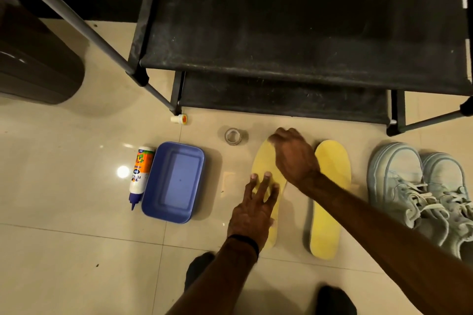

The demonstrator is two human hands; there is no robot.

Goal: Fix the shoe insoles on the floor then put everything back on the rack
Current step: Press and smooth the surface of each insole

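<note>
Two yellow insoles (330, 199) flat on the floor (64, 212); left hand (253, 210) pressing one with straight fingers, right hand (294, 156) curled at its toe, grip unclear. Two shoes (419, 194) rightward. One glue bottle (139, 174), one blue tray (174, 181), one tape roll (233, 136), one cap (180, 119) by the rack (294, 33).

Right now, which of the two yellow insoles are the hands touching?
The insole nearer the blue tray: the left hand and right hand both rest on it. The other insole, beside the sneakers, lies untouched.
</note>
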